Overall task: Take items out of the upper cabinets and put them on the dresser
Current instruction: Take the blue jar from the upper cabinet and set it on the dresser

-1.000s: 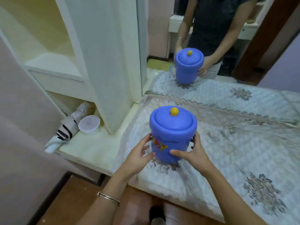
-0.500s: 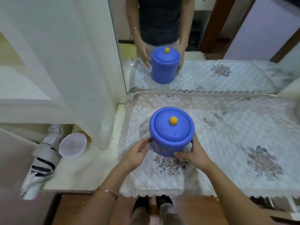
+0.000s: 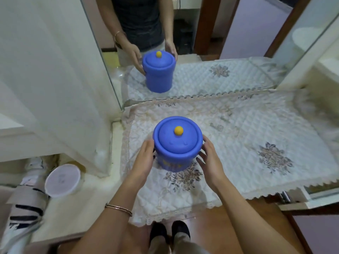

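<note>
A blue jar (image 3: 177, 143) with a lid and a yellow knob stands upright on the quilted cloth (image 3: 244, 143) that covers the dresser top. My left hand (image 3: 145, 160) presses against the jar's left side. My right hand (image 3: 209, 158) cups its right side, thumb at the rim and fingers spread toward the narrower body. The mirror (image 3: 201, 52) behind the dresser reflects the jar and both hands on it.
A white cabinet side panel (image 3: 60, 88) rises at the left of the cloth. On the lower ledge at the left sit a white lidded tub (image 3: 62, 180) and a folded striped umbrella (image 3: 23, 208). The cloth's front edge hangs over the wooden floor (image 3: 256, 226).
The jar sits slightly farther in on the cloth, and my view has tilted more steeply downward. Both hands stay at its sides, the right fingers more spread.
</note>
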`<state>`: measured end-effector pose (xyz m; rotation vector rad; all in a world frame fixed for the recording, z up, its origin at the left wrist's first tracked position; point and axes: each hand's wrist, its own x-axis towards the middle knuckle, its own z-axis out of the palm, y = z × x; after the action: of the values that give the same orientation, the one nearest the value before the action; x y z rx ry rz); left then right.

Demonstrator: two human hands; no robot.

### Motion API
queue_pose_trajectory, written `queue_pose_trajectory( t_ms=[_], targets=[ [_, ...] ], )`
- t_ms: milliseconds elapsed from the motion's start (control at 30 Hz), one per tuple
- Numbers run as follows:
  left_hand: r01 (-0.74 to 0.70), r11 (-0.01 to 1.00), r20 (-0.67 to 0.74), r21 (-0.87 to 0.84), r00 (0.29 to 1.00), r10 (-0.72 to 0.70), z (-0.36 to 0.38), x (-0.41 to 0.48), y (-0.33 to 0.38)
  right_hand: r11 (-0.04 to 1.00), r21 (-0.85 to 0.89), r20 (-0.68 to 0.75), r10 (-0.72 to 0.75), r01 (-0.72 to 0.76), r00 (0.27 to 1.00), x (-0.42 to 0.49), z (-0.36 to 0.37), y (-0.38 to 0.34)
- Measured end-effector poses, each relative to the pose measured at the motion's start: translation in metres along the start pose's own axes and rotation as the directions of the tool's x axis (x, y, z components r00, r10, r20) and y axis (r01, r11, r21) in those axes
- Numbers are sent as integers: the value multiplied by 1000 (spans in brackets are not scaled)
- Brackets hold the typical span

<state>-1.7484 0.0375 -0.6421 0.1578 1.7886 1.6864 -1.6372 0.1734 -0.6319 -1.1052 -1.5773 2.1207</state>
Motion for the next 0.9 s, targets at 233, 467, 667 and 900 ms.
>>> queue_pose_trajectory(
  t_ms=[233,467,667,900],
  targets=[
    [29,999,-83,19,996,-27,5,-8,5,1000,-2,66,4,-4,998,10,1,-14],
    [65,998,-88,23,994,-63,4,-15,6,968,-241,38,-66,73,997,14,-11,-9],
    [62,975,-97,213,994,-42,-11,-25,-11,887,-450,-55,-142,102,988,-11,-25,10],
    [-126,864,335,488,941,-52,-17,-52,-35,887,-418,-478,-29,-198,878,-128,-65,82]
  ],
)
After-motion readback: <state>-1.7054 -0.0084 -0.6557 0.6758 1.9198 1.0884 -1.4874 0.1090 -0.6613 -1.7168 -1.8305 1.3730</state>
